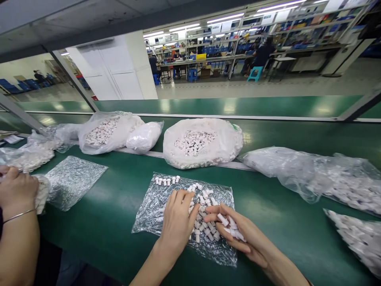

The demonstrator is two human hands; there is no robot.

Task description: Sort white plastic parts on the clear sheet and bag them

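A clear crinkled plastic bag (149,214) lies flat on the green table, with a loose pile of small white plastic fittings (205,228) on it. Several more fittings stand in a short row (167,180) near its far left corner. My left hand (177,212) rests over the left side of the pile, fingers stretched forward and thumb apart; nothing shows in its grasp, though its palm side is hidden. Palm up at the right edge of the pile, my right hand (242,230) is cupped around several white plastic fittings (230,226).
Behind the pile sits an opened bag of small white parts (204,143). Another open bag (104,131) and a tied white bag (145,137) are left of it. Filled clear bags (336,174) lie right. At left, a co-worker's hand (18,186) is beside a flat bag (77,176).
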